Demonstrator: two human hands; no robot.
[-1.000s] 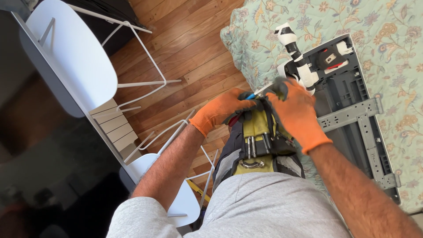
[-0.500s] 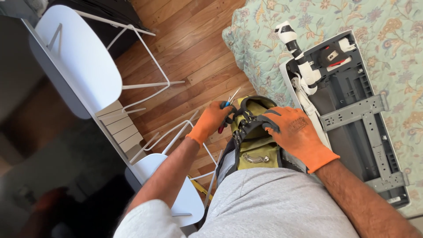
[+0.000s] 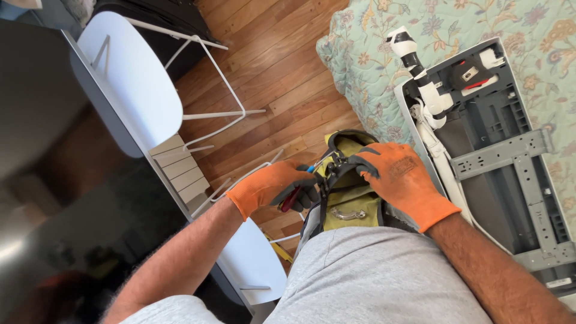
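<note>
Tight quarters: yellow-green tool pouch [image 3: 347, 198] at the waist, wedged between white metal chairs [image 3: 135, 90] on plank wood floor [image 3: 270, 66] and the floral-quilted bed's [image 3: 372, 54] edge. Left hand [image 3: 273, 189], orange knit glove, closed around a red-handled tool [image 3: 292, 198] beside the pouch rim. Right hand [image 3: 399, 180] curled over the pouch's black strap. Grey plastic appliance panel [image 3: 498, 156] flat on the bed.

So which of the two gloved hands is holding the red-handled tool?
The left hand: its fingers wrap the red-handled tool beside the yellow-green tool pouch. The right hand only rests on the pouch's top edge, with no tool in it.
</note>
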